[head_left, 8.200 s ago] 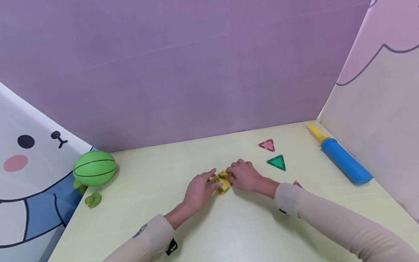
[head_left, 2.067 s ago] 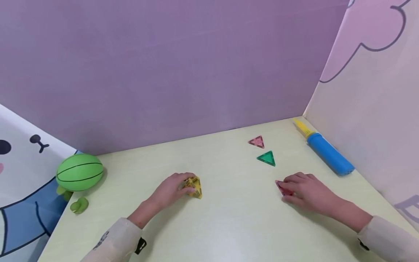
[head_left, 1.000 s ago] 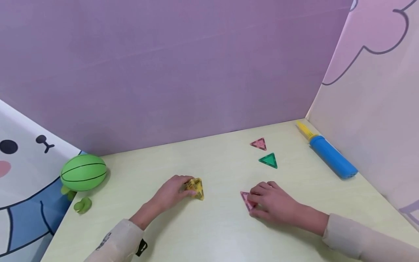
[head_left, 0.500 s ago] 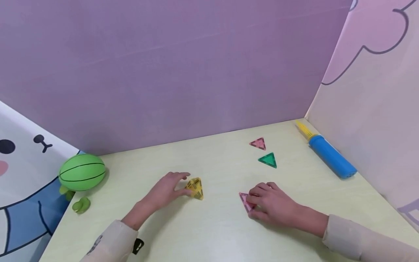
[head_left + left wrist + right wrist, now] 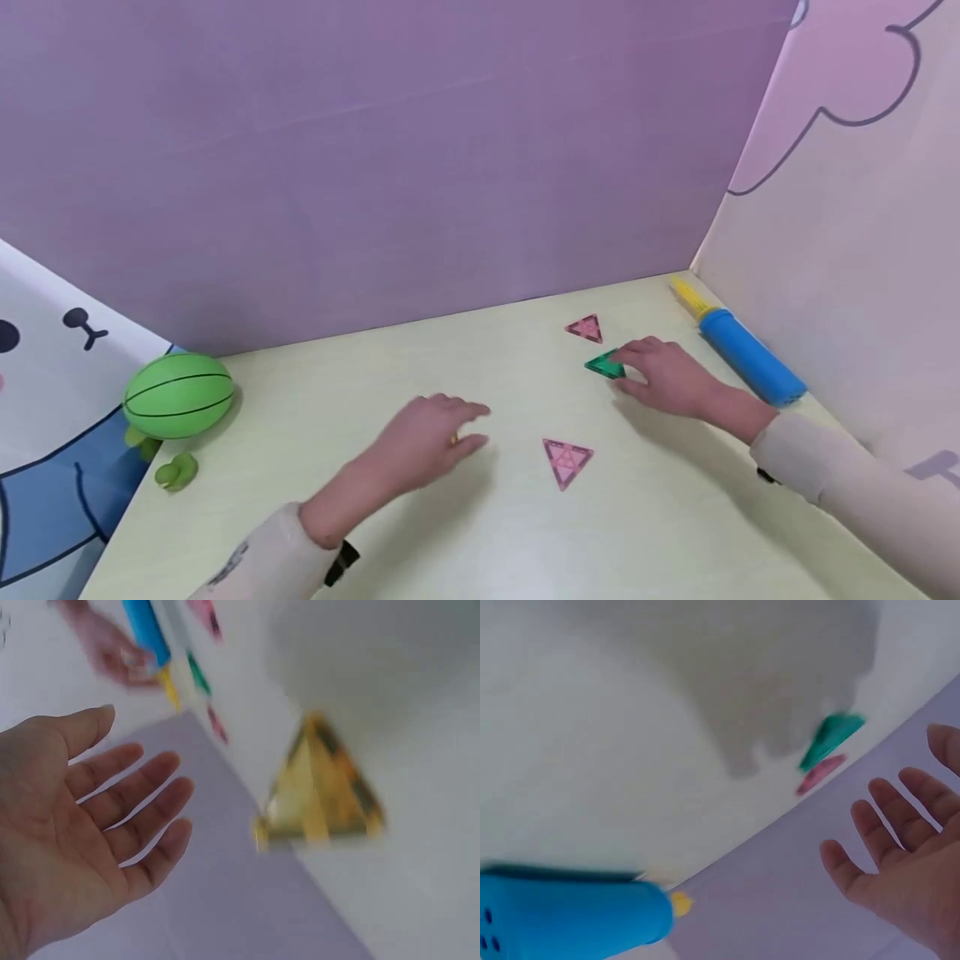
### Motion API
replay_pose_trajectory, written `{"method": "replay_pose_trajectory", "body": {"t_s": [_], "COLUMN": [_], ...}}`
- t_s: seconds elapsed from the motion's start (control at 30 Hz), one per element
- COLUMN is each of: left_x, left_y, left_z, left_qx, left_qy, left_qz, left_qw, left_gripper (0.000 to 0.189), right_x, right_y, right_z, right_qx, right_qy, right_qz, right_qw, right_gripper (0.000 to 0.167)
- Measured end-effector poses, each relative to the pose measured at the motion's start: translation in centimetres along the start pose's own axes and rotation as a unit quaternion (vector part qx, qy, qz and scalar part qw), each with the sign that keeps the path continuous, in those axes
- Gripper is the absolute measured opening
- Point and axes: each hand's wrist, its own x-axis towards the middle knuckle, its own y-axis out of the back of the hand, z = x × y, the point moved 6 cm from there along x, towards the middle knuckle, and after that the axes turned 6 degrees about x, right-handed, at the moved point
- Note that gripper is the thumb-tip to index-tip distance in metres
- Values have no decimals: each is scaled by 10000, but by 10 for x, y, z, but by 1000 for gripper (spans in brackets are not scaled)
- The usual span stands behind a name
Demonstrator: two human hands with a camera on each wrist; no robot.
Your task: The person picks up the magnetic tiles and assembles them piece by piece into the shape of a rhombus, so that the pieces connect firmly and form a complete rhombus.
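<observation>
My left hand [image 5: 420,442] hovers over the table with relaxed, parted fingers and holds nothing. Behind it in the head view, a yellow pyramid of magnetic tiles is almost wholly hidden; the left wrist view shows the yellow pyramid [image 5: 319,787] blurred, standing apart from the hand. My right hand [image 5: 671,379] reaches to the green triangular magnetic tile [image 5: 602,364], fingers covering its right end in the head view. From the right wrist, those fingers look loose and clear of the green tile [image 5: 831,741]. One pink triangular tile [image 5: 567,462] lies flat between the hands.
Another pink triangular tile [image 5: 587,327] lies behind the green one. A blue hand pump [image 5: 750,354] with a yellow nozzle lies along the right wall. At the left edge sit a green striped ball [image 5: 178,395] and a small green toy [image 5: 177,472]. A purple wall [image 5: 420,167] bounds the table's back.
My right hand dragged the near pink tile leftward, let it go, and moved back and right to the green tile. My left hand released the yellow pyramid and shifted right, in front of it.
</observation>
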Motion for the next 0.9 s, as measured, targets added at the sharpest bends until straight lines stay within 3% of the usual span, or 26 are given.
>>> {"method": "replay_pose_trajectory", "body": {"t_s": [0.2,0.37,0.5,0.6,0.9], "left_x": [16,15,9,8,21], "left_y": [-38,-62,-76,-83,-87], "left_z": [40,59,72,76,86], "left_qx": [233,351,525,598,766], "left_qy": [-583,-982,-1272,-1321,-1450], "left_qz": [-994,-1554,-1697,-1725,-1436], "left_qw": [9931,9823,9758,9743,9759], "left_gripper": [42,56,61,62,67], "right_x": [15,25,29,30,28], "right_y": [-11,-22,-29,-33,-33], "right_z": [25,38,47,50,47], "right_qx": [233,263,318,285,232], "right_qy": [-493,-756,-861,-815,-497], "right_qz": [-571,-780,-981,-1060,-931], "right_qw": [9969,9937,9909,9906,9942], "right_gripper": [42,45,47,47,43]}}
